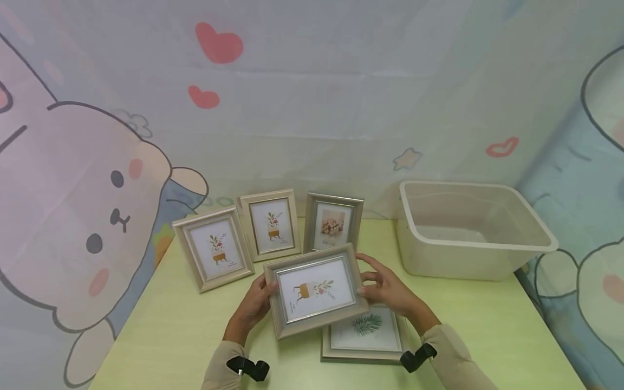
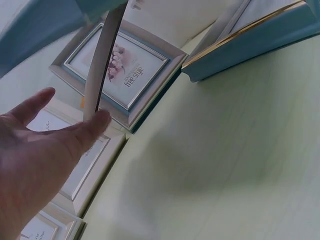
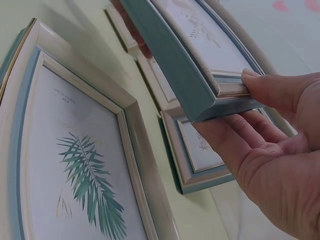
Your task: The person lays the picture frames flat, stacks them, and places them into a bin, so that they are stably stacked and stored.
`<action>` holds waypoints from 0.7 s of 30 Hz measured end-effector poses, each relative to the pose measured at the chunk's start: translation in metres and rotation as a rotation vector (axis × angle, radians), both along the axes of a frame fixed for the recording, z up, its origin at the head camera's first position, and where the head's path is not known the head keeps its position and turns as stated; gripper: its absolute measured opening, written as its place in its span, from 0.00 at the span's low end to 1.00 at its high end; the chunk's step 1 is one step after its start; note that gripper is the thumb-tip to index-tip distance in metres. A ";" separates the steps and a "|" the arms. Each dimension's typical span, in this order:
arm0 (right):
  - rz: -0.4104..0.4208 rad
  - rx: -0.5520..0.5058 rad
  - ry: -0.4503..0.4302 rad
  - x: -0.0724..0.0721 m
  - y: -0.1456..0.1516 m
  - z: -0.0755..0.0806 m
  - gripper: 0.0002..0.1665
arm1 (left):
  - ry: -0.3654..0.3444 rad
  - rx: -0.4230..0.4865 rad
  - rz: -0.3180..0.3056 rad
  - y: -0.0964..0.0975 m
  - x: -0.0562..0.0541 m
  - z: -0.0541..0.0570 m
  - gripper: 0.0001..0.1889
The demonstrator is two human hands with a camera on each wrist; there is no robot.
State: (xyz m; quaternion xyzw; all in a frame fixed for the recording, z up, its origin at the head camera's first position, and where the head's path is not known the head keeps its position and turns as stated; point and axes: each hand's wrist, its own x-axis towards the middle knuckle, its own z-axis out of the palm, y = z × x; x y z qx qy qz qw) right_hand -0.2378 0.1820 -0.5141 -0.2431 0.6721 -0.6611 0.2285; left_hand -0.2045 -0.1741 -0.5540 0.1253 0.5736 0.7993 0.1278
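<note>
Bridging left fingers (image 1: 268, 288) and right fingers (image 1: 372, 293) is a frame (image 1: 317, 291).

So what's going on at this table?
Someone's left hand and right hand grip opposite ends of a plant frame, holding it up with its picture turned sideways. A leaf frame lies face up on the table, partly hidden behind it in the head view. Three more frames sit farther back, and a bin stands to the right.

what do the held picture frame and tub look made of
The held picture frame looks like painted wood or plastic with a soft sheen; its stepped profile fits either. The tub is probably matte plastic: rounded corners, lipped rim.
</note>
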 end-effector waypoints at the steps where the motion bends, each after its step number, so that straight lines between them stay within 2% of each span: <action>1: -0.002 -0.006 -0.004 0.000 0.001 -0.001 0.51 | 0.010 0.018 0.000 0.000 0.000 0.000 0.33; 5: -0.010 -0.021 -0.003 0.001 0.006 -0.004 0.51 | 0.046 0.074 0.037 0.001 0.000 0.005 0.35; 10: -0.032 -0.025 0.005 0.002 0.009 -0.008 0.51 | 0.080 0.075 0.077 0.003 -0.001 0.012 0.36; 15: -0.042 -0.026 -0.015 0.005 0.013 -0.010 0.51 | 0.069 0.075 0.034 0.002 0.000 0.014 0.34; 21: -0.034 -0.076 -0.056 0.012 0.023 -0.012 0.51 | 0.063 0.024 -0.044 0.001 0.000 0.021 0.35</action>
